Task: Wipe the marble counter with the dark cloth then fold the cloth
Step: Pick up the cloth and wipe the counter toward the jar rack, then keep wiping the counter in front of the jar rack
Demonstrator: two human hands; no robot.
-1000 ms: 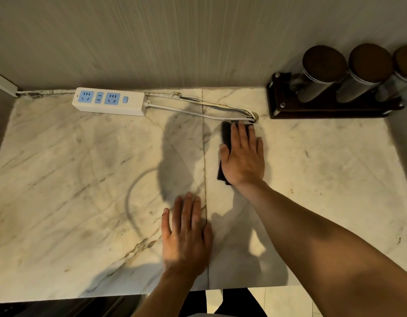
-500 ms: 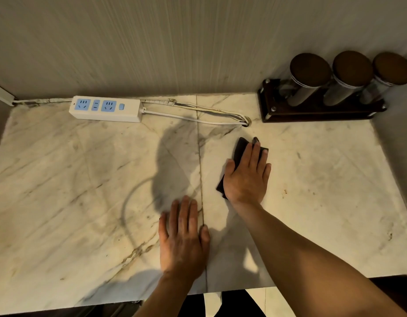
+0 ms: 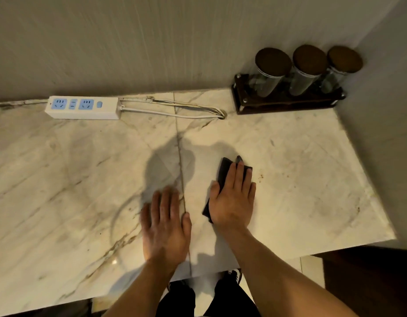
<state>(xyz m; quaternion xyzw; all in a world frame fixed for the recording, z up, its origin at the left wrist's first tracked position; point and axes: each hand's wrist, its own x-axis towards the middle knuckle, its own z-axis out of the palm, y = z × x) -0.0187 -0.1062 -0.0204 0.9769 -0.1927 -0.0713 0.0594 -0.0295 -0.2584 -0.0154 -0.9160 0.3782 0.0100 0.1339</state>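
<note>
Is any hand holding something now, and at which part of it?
The right hand presses the dark cloth flat on the counter, covering its middle. The left hand holds nothing.

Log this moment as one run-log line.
phase: wiping | right hand: flat on folded dark cloth | left hand: flat on white veined marble counter, empty | fold: not started

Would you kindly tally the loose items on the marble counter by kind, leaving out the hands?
Dark cloth: 1
Power strip: 1
Jar rack: 1
Lidded jars: 3
Total: 6
</note>
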